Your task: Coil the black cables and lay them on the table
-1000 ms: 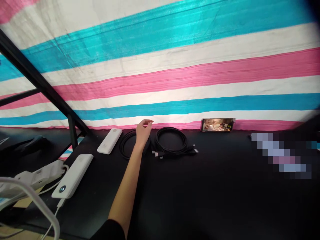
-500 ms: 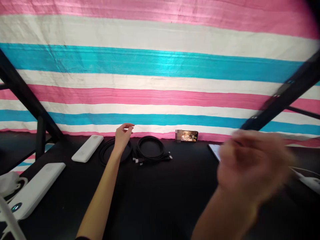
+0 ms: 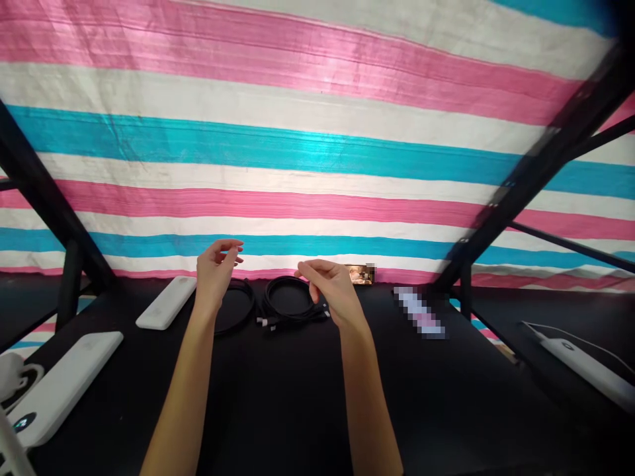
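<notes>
My left hand (image 3: 214, 272) hovers over the left coiled black cable (image 3: 238, 327), its fingers loosely bent and apart with nothing in them. To the right, my right hand (image 3: 333, 289) is raised beside a second coiled black cable (image 3: 290, 317), which has light-coloured plugs at its front. The fingers of that hand point left, the thumb stands off from them, and no object shows between. Behind it a phone (image 3: 358, 274) with a lit screen leans at the back of the black table (image 3: 278, 410), partly covered by the hand.
At the left lie a white power bank (image 3: 167, 303) and a larger one (image 3: 69, 383) with a lit display, beside a white plug and cable (image 3: 14, 380). A blurred-out flat device (image 3: 421, 314) lies right. Beyond the black frame post (image 3: 501, 198) is another white power bank (image 3: 585, 370).
My right hand has moved from the near right, where it was blurred, to the middle beside the right cable coil. The left hand sits slightly further left. The view has shifted right.
</notes>
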Demonstrator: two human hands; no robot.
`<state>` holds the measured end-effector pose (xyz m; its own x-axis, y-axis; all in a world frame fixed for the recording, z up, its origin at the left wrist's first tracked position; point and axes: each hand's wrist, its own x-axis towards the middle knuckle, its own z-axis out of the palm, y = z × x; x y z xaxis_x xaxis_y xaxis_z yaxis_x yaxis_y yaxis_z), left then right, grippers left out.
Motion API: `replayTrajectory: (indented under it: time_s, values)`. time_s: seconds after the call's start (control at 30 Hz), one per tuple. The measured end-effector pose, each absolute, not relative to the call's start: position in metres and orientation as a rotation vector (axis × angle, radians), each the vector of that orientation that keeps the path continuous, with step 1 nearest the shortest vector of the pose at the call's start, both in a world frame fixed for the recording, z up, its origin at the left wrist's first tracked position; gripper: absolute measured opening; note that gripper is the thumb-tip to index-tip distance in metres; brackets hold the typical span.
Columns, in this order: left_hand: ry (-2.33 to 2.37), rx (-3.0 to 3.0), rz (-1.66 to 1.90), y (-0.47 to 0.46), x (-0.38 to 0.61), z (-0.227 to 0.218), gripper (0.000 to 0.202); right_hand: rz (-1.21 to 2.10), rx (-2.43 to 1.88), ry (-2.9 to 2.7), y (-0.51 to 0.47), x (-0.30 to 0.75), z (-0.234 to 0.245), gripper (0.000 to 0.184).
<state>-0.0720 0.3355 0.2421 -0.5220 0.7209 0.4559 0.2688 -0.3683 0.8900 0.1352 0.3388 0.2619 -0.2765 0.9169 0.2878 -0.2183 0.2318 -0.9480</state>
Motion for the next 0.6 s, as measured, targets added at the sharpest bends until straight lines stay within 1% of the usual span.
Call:
replayTrajectory:
  time_s: [0.1, 0.37, 0.53, 0.6]
  values:
    - [1.501, 1.312, 1.975, 0.331, -0.072, 0.246, 0.018, 1.331, -0.664, -1.379, 0.338, 0.141, 0.265, 0.016]
    - [1.504, 1.314, 1.983, 0.329, -0.074, 0.25, 0.018, 1.341, -0.66, -1.315, 0.341, 0.15, 0.267, 0.016]
    - [1.511, 1.314, 1.992, 0.327, -0.076, 0.25, 0.017, 1.326, -0.68, -1.302, 0.341, 0.15, 0.269, 0.023]
    - [1.514, 1.308, 1.999, 0.326, -0.077, 0.251, 0.016, 1.274, -0.72, -1.275, 0.341, 0.154, 0.271, 0.022]
